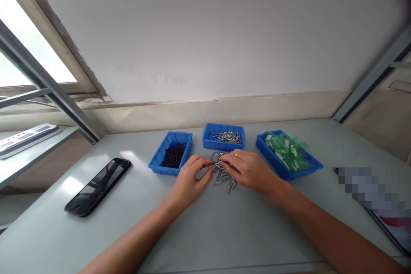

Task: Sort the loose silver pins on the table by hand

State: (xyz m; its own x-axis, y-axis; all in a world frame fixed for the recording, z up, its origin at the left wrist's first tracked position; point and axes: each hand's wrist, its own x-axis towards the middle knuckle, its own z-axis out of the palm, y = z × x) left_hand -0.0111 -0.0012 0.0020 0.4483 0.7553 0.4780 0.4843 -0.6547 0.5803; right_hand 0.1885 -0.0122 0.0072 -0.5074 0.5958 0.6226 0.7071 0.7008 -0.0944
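Trays [164, 171], blue: dark pieces [174, 155], silver rods [229, 137], green packets [289, 154].

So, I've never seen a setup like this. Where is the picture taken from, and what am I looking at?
There's no machine here, just a person's bare left hand and right hand. The one picture comes from a camera worn on their head, looking forward and down. On the grey table lie a black phone, loose metal pieces and three blue trays: the left tray holds dark pieces, the middle tray silvery ones, the right tray green packets. Both hands' fingertips seem to pinch a thin metal piece; its finer details are too small to make out.
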